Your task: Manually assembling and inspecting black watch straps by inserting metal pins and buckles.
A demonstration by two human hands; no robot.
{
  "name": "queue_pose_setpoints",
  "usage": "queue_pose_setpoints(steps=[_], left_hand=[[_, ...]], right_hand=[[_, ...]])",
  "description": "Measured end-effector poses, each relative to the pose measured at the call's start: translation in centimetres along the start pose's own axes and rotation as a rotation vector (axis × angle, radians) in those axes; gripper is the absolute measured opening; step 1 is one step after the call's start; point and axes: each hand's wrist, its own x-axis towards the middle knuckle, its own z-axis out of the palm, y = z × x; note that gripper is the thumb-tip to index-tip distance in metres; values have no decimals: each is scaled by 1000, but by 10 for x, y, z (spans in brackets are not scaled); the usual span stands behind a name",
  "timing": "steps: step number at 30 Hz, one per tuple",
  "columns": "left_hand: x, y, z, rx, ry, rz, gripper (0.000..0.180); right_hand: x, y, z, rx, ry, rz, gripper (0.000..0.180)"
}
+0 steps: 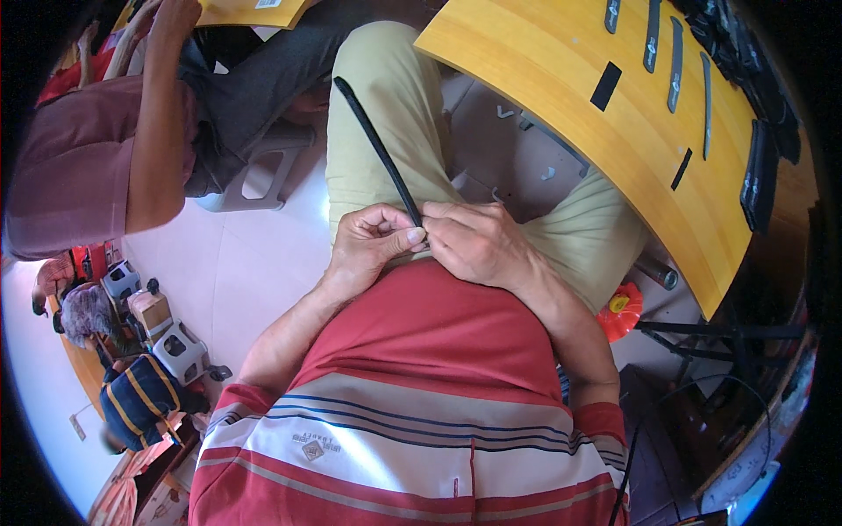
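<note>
A narrow black strap, seemingly fabric, points up and away from my lap. My left hand pinches its lower end between thumb and fingers. Right beside it, the fingers of my right hand are closed at the same end, close to the left thumb. The very tip of the strap is hidden among the fingers. Both hands are held in front of my belly, above my thighs.
A yellow wooden table curves across the upper right, bearing several dark strips, small black patches and a dark pile at its far edge. A co-worker's arm is at the left, with a grey stool nearby. Below the table sits a red object.
</note>
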Motion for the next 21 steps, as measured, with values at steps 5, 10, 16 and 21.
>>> queue_pose_setpoints(steps=[5,10,16,21], left_hand=[[0,3,-1,2,-3,-11,6],[0,3,-3,2,-12,-23,7],[-1,3,-5,-50,-50,-56,9],[0,3,-5,-99,-99,-46,10]], right_hand=[[-4,-3,-2,181,17,138,18],[-4,-1,-1,231,-19,173,17],[-6,0,1,295,-11,241,13],[-5,-2,1,333,-4,249,14]])
